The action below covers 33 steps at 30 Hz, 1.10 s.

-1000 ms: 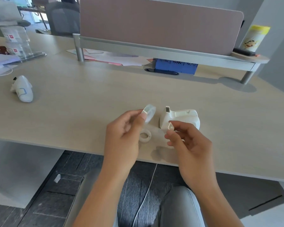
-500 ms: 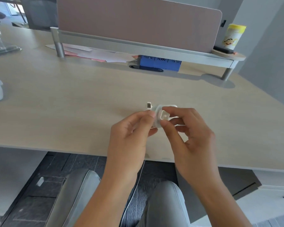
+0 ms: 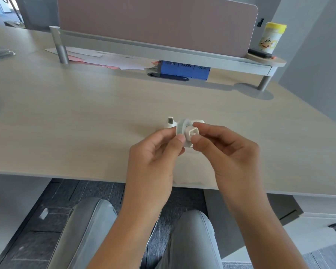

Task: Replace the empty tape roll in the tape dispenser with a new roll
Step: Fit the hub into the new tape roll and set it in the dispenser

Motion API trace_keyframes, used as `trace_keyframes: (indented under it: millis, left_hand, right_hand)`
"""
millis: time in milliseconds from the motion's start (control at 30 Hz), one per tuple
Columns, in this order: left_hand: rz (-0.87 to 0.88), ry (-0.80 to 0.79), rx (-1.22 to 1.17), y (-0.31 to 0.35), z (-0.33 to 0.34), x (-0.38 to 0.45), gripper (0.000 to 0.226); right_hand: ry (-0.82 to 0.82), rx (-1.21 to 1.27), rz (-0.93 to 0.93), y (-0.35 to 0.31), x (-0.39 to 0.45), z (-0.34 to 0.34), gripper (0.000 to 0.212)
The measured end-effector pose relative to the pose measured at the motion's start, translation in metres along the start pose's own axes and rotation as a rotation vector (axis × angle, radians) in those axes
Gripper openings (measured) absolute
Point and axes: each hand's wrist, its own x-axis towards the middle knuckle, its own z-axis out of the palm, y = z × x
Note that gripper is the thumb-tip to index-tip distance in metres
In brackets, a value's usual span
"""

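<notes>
Tape roll (image 3: 181,126), the clear new one, is up in the middle of the frame, held above the desk (image 3: 85,117) between both hands. The white spindle piece (image 3: 192,133) with the squarish end is poking through its centre hole. The tape dispenser (image 3: 171,123) sits right behind on the desk, mostly hidden by the roll and fingers, so only its cutter end and a bit of the top edge show. Can't make out whether anything is inside it.

Left hand (image 3: 153,162) is pinching the roll's edge with thumb and curled fingers. Right hand (image 3: 227,158) is pinching the spindle end between thumb and forefinger, other fingers loosely curled. A blue box (image 3: 184,67) sits under the shelf near the top.
</notes>
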Motion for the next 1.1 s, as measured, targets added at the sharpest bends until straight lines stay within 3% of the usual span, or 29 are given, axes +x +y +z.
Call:
trace_keyframes:
  millis: [400, 733, 1100]
  left_hand:
    - [0.172, -0.007, 0.198, -0.002, 0.001, -0.002, 0.016]
    - [0.120, -0.008, 0.142, -0.006, -0.002, -0.002, 0.016]
    - [0.098, 0.008, 0.117, -0.007, -0.005, -0.001, 0.014]
  right_hand:
    - [-0.067, -0.021, -0.001, 0.013, 0.002, -0.004, 0.027]
    - [0.020, -0.025, -0.035, 0.013, 0.001, 0.000, 0.018]
    - [-0.062, -0.278, -0.244, 0.013, 0.001, 0.000, 0.032]
